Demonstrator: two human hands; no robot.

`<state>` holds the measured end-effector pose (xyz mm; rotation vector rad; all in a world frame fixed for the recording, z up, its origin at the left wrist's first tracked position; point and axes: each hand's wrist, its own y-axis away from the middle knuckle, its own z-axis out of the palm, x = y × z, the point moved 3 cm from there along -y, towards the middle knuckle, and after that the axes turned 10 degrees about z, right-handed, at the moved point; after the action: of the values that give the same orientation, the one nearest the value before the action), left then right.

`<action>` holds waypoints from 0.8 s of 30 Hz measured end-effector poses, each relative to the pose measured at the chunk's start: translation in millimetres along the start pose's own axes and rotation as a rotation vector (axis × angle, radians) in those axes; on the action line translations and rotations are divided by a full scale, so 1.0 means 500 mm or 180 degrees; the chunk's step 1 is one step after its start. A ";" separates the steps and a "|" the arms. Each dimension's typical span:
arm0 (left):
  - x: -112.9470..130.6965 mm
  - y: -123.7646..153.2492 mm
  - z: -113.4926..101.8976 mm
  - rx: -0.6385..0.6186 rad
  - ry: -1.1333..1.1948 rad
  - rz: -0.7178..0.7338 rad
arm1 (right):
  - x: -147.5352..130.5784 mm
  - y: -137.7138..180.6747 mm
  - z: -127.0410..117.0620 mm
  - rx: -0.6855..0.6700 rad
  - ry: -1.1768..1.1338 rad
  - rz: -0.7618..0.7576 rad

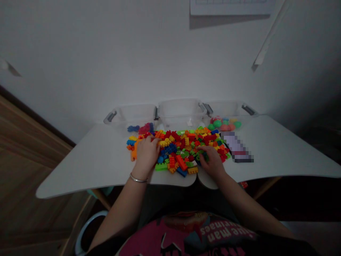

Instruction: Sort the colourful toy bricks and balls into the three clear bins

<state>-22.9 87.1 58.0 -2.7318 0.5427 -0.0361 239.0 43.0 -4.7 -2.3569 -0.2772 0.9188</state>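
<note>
A pile of toy building bricks (182, 161) in many colours lies in the middle of the white table. My left hand (147, 151), with a silver bangle at the wrist, rests over the pile's left side, fingers stretched toward a yellow brick (165, 143). An orange piece (134, 151) shows beside that hand, partly covered by it. On the right, my right hand (211, 161) reaches into the pile with thumb and forefinger apart, close to dark and green round pieces (200, 155). Neither hand visibly holds a brick, though some fingertips are hidden among the pieces.
Behind the pile stand three clear plastic bins: the left bin (135, 111) has blue and red pieces, the middle bin (182, 106) a small pale piece, the right bin (226, 107) coloured balls (225, 124). A blurred phone-like object (237, 147) lies right of the bricks.
</note>
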 end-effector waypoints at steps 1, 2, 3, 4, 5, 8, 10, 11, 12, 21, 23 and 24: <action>-0.001 0.001 0.002 0.0007 -0.0043 -0.0026 | 0.000 0.000 0.000 -0.0006 0.0004 0.0003; -0.002 0.002 0.003 0.0016 -0.0073 -0.0054 | -0.001 0.001 0.000 -0.0010 0.0013 0.0001; -0.003 0.002 0.004 0.0019 -0.0090 -0.0076 | -0.001 0.001 0.000 -0.0012 0.0022 -0.0004; -0.004 0.002 0.005 0.0017 -0.0098 -0.0097 | -0.002 0.002 0.000 -0.0012 0.0028 -0.0013; -0.004 0.002 0.005 0.0010 -0.0100 -0.0106 | -0.002 0.002 0.000 -0.0013 0.0030 -0.0017; -0.004 0.002 0.008 0.0029 -0.0125 -0.0149 | -0.002 0.002 0.000 -0.0029 0.0011 -0.0012; -0.004 0.001 0.010 0.0046 -0.0147 -0.0180 | -0.002 0.002 0.000 -0.0044 -0.0005 0.0004; -0.004 0.000 0.011 0.0045 -0.0162 -0.0196 | -0.002 0.002 0.000 -0.0047 -0.0013 0.0009; -0.004 0.000 0.012 0.0036 -0.0181 -0.0207 | -0.001 0.001 0.000 -0.0048 -0.0018 0.0009; -0.011 -0.010 0.013 -0.0074 -0.0048 -0.0249 | -0.002 0.002 -0.001 -0.0054 0.0011 -0.0034; -0.011 -0.010 0.010 -0.0077 0.0031 -0.0219 | -0.002 0.002 -0.002 -0.0026 0.0006 -0.0051; -0.011 -0.010 0.008 -0.0077 0.0089 -0.0199 | -0.002 0.002 -0.002 -0.0024 0.0001 -0.0055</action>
<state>-25.9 94.9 56.2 -2.7749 0.4684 -0.0841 238.8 41.3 -4.2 -2.3580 -0.3011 0.9105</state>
